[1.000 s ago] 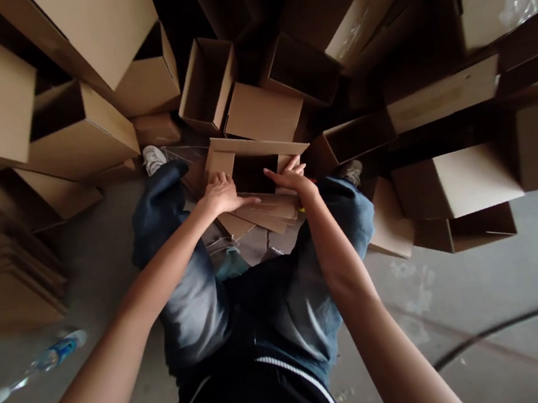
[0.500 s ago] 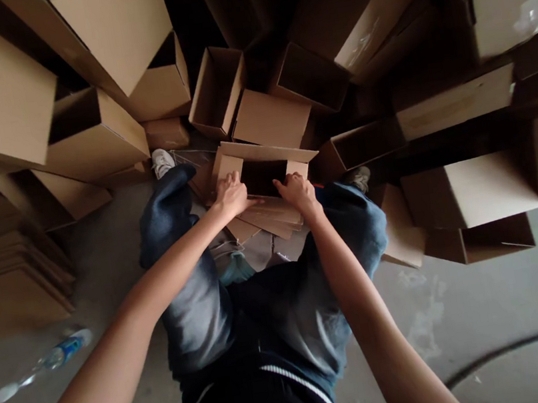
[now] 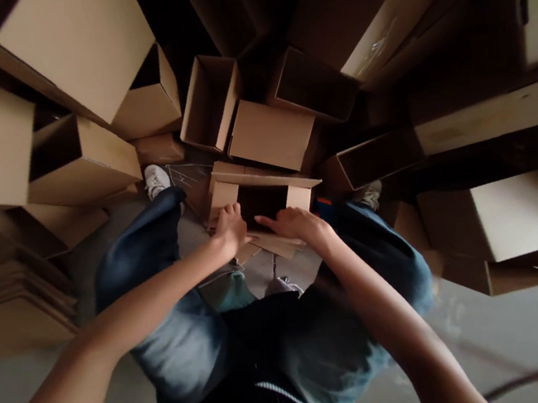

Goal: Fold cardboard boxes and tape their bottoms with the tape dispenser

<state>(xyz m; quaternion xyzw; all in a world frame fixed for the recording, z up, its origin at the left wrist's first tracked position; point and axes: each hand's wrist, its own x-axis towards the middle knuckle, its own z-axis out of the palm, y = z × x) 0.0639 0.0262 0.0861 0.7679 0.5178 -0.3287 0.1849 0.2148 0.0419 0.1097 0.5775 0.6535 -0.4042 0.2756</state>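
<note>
Both hands work one small cardboard box [image 3: 260,192] — left hand [image 3: 230,229] pinching its near-left flap, right hand [image 3: 292,223] flat, fingers spread; press flaps squarely, evenly.

Open carton [image 3: 260,192] at centre frame: plain brown corrugated cardboard, matt and unprinted. Stacked boxes [image 3: 74,49] across the upper frame show the same dull cardboard; one at upper right carries glossy clear tape [image 3: 380,47]. Faded blue denim jeans [image 3: 180,349]. Floor [image 3: 535,323] of rough grey concrete.

Head view, steeply downward (close) over lap and boxes [image 3: 269,135]
</note>
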